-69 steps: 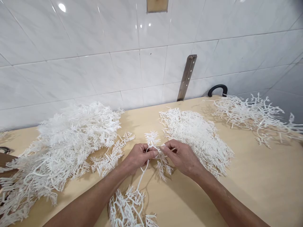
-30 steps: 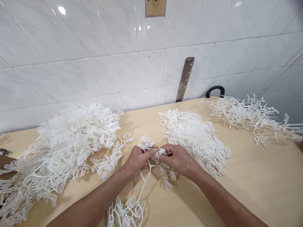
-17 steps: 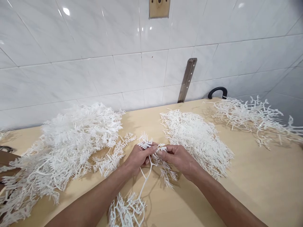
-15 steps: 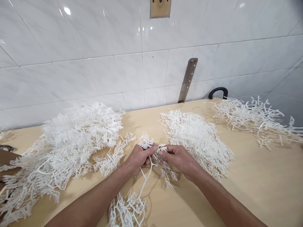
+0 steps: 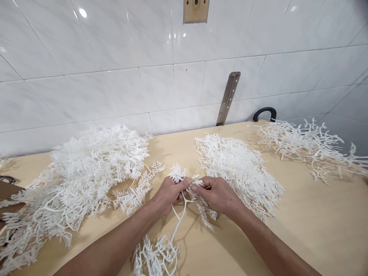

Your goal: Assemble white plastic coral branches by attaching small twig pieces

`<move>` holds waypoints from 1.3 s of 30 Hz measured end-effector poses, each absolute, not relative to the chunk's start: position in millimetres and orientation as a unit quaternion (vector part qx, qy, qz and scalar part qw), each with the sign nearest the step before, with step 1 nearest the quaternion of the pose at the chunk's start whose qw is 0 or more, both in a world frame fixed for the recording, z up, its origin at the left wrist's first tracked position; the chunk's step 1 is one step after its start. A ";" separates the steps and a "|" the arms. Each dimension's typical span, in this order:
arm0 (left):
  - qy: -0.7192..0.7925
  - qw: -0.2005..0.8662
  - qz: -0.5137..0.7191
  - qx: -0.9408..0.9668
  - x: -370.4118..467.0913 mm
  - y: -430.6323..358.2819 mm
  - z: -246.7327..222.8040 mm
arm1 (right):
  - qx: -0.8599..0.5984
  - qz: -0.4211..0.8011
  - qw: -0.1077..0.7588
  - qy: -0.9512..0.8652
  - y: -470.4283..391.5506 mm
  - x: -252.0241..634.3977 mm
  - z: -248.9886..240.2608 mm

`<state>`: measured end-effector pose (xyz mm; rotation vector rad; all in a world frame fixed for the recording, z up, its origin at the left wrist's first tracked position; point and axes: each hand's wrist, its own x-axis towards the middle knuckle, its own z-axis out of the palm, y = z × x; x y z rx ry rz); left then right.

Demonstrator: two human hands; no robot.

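- Where the desk point(image 5: 322, 218) meets the tiled wall point(image 5: 115, 92), its far edge shows; the broadest open stretch lies right of the right forearm point(image 5: 267, 235).
- Between two white piles point(image 5: 238, 168), the left hand point(image 5: 170, 193) and right hand point(image 5: 220, 193) pinch a sprig point(image 5: 179, 219).
- White and forked, its thin stem carries feathery tufts.

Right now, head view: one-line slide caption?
Left hand and right hand grip a white branched sprig over a pale tabletop, white heaps on either side.

Workroom of some kind, glossy tiled wall point(image 5: 115, 46), pale table point(image 5: 316, 218), heaped white sprigs point(image 5: 97, 165)
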<state>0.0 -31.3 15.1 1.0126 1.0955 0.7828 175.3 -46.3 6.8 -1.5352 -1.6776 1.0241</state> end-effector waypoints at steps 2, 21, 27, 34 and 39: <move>0.476 0.676 0.340 0.448 -1.0 -30.9 15.5 | -0.579 0.399 0.317 -0.636 -46.4 175.7 6.1; 0.501 0.646 0.382 0.431 3.0 -31.1 11.3 | -0.556 0.363 0.284 -0.692 -49.4 175.9 5.5; 0.502 0.657 0.381 0.414 3.2 -31.6 13.3 | -0.532 0.363 0.345 -0.683 -48.7 188.8 13.7; 0.516 0.642 0.371 0.429 2.1 -30.9 9.5 | -0.518 0.279 0.410 -0.698 -47.4 184.2 11.1; 0.504 0.652 0.367 0.432 2.9 -33.2 15.9 | -0.544 0.265 0.404 -0.686 -47.9 181.3 9.1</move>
